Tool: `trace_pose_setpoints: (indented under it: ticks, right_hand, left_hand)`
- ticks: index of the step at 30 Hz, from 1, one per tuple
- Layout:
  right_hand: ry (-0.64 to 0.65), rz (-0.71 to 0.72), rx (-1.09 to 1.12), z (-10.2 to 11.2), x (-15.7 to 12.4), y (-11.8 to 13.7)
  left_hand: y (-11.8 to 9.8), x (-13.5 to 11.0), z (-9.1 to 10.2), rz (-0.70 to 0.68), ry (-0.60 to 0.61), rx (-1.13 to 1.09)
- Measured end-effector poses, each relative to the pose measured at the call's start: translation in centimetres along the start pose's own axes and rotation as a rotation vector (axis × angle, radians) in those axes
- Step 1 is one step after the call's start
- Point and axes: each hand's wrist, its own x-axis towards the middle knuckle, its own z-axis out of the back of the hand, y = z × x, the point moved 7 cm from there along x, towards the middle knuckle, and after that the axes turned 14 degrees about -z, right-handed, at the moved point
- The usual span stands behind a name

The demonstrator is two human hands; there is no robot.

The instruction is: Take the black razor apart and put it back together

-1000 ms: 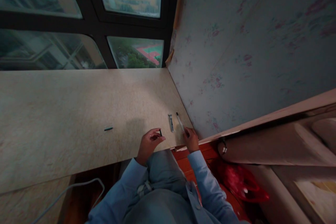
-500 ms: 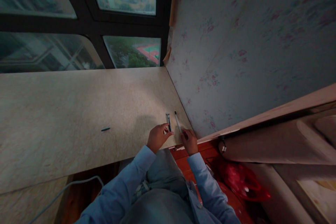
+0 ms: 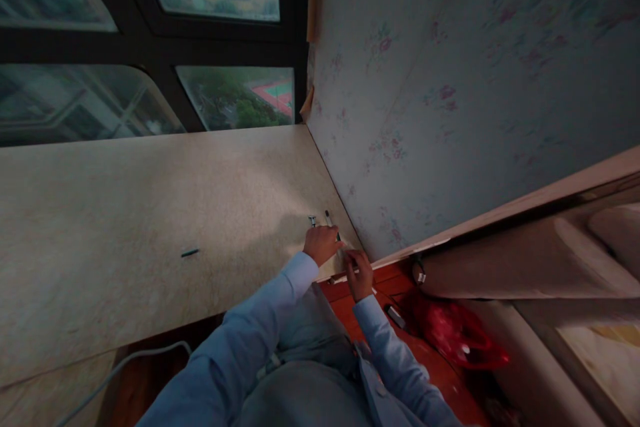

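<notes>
My left hand (image 3: pixel 321 245) reaches over the right end of the pale countertop. Its fingers are closed together, with a small dark thing (image 3: pixel 339 237) at their tips that I cannot name. A metal T-shaped razor head (image 3: pixel 313 219) shows just beyond the knuckles; the handle is hidden by this hand. Right of it lies a slim white stick, pen-like, with a dark end (image 3: pixel 327 214), its lower part running toward my hands. My right hand (image 3: pixel 360 275) is at the counter's front corner, fingers curled in a pinch; what they hold is unclear.
A dark pen-like piece (image 3: pixel 190 253) lies farther left on the countertop (image 3: pixel 225 193). The flowered wall (image 3: pixel 400 113) borders the counter on the right. A grey cable (image 3: pixel 150 348) hangs at the lower left. On the red floor is a red plastic bag (image 3: pixel 457 333).
My left hand has moved right, over the razor's handle and up to the white stick. My right hand's fingers have drawn back slightly from the stick. The view has shifted a little.
</notes>
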Motion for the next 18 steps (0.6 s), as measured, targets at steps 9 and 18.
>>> trace_pose_setpoints:
  ticks: [9,18]
  right_hand:
    - [-0.148,-0.008,0.081,1.7,-2.7,-0.2]
    - [-0.139,-0.027,0.110,1.9,-3.1,-1.0]
  left_hand:
    - [-1.8,3.1,-3.1,-0.083,0.040,-0.003]
    - [-1.0,3.8,-4.1,-0.074,0.039,0.036]
